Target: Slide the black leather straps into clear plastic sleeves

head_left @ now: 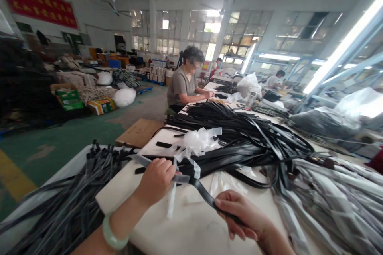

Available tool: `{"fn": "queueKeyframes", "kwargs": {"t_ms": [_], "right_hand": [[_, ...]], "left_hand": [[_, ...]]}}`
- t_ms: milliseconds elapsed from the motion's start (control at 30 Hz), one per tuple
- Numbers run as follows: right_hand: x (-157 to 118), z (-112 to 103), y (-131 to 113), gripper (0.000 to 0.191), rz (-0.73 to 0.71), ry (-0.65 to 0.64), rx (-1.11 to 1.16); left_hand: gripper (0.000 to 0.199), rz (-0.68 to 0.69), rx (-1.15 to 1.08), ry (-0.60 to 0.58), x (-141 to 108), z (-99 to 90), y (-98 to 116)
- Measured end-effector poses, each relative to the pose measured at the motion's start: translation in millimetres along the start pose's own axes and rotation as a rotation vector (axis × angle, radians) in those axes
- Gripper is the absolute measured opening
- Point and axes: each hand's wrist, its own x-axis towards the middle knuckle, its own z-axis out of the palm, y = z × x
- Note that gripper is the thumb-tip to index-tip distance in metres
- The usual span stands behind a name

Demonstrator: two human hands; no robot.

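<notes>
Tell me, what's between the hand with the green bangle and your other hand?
In the head view, a black strap stretches from the left hand to the right hand, above the white table top.

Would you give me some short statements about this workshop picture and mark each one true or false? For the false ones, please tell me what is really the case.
1. The left hand has a pale green bangle at its wrist. True.
2. The right hand holds a wooden ruler. False: it holds a black strap.
3. A co-worker in a grey T-shirt sits beyond the pile of black straps. True.
4. Both hands wear gloves. False: they are bare.
</notes>
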Motion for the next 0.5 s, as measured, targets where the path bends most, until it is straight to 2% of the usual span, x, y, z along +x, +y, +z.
{"fn": "queueKeyframes", "kwargs": {"t_ms": [167,333,500], "right_hand": [[4.7,3.0,2.0,0.045,0.029,0.031,-0.057],[0.8,0.1,-3.5,0.036,0.086,0.064,-0.171],[2.1,10.3,-2.8,0.030,0.166,0.042,-0.257]], "left_hand": [[0.021,-0.028,-0.063,-0.018,11.3,-2.5,10.2],[0.028,0.057,-0.044,-0.089,16.4,-3.1,12.2],[0.024,0.126,-0.027,-0.166,10.9,9.1,22.9]]}}
